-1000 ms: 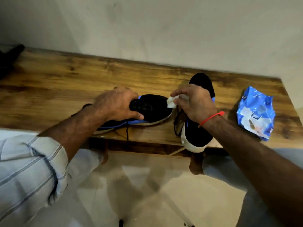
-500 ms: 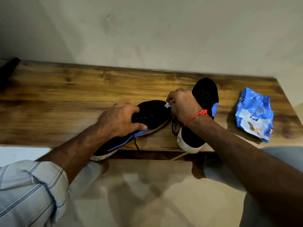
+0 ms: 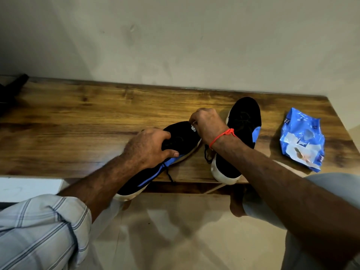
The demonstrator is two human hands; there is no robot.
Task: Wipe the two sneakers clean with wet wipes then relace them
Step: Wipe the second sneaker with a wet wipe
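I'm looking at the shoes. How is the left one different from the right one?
The left sneaker lies slanted, its heel past the table edge; the right sneaker points straight at the wall. The left hand grips only the left one. Both are black, blue and white-soled.

A wooden table [image 3: 81, 121] with a dark streaked grain stands against a plain grey-beige wall [image 3: 175, 39]. Below its front edge lies a glossy pale tiled floor [image 3: 175, 240] that mirrors soft shadows. The light is dim and warm, darker toward the left.
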